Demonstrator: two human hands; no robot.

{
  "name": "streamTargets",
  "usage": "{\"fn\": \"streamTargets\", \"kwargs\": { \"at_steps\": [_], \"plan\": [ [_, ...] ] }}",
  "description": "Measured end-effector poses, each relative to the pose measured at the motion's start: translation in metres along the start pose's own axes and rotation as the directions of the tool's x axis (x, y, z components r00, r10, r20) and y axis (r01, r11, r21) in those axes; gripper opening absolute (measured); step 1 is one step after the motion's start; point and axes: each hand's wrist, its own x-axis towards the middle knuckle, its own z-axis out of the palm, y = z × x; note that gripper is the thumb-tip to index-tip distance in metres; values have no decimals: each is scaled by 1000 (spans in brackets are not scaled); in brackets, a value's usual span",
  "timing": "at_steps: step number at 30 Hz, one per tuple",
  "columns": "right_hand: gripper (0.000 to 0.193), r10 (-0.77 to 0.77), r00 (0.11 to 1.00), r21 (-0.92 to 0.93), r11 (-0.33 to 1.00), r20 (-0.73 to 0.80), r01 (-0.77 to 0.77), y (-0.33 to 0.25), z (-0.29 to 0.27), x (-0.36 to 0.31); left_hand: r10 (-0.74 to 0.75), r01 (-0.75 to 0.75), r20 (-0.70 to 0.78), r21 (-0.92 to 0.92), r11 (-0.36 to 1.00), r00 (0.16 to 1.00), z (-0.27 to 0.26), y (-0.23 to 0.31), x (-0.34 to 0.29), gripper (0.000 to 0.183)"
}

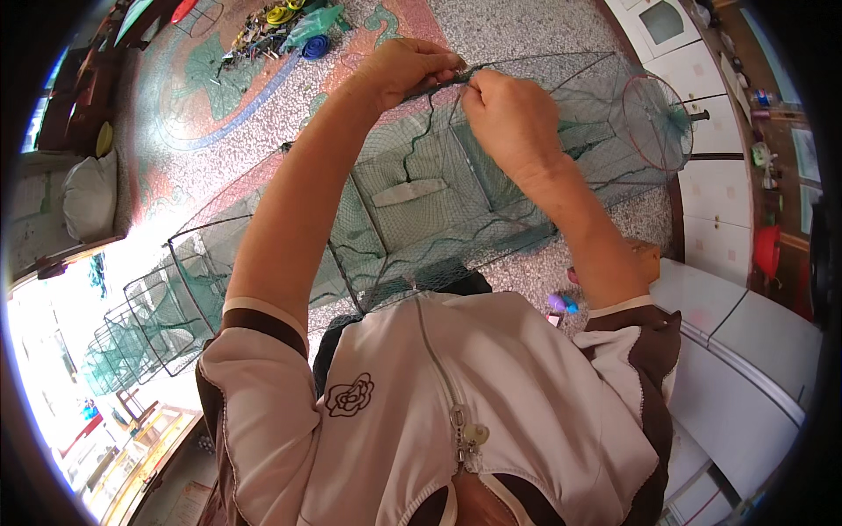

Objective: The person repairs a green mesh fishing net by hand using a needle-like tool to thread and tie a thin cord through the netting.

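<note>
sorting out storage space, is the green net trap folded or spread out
Mostly spread out: the net trap stretches across the view, its dark frames standing apart with mesh between them.

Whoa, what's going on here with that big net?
A person in a beige-and-brown zipped top is holding a long green mesh net with thin dark frames. The left hand and right hand grip its dark upper edge, close together. The net stretches across in front of them, with a thin red hoop toward its right end. A jumbled colourful pile lies on the speckled floor beyond.
</note>
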Motion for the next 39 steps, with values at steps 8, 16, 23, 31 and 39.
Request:
{"fn": "streamTargets", "kwargs": {
  "at_steps": [8, 16, 23, 31, 39],
  "plan": [
    [12, -62, 997, -78, 995, 40, 65, -9, -11, 6, 193, -203, -85, -134, 970, 978, -1, -9, 3, 22],
    [27, 65, 996, 137, 988, 56, -72, 15, 8, 39, 327, -347, -122, -207, 915, 937, 1, -3, -1, 22],
    [19, 286, 939, 679, 729, -189, -85, 38, -18, 76, 233, -250, -138, -120, 961, 963, -2, -10, -3, 22],
    [20, 614, 768, 983, 137, -183, 124, 121, -72, 112, 251, -263, -157, -55, 963, 955, -3, -8, -1, 25],
    [17, 454, 862, 972, 153, -227, 175, 91, -92, 123, 474, -500, 161, 242, 832, 866, 11, 1, -9, 27]
  ]
}}
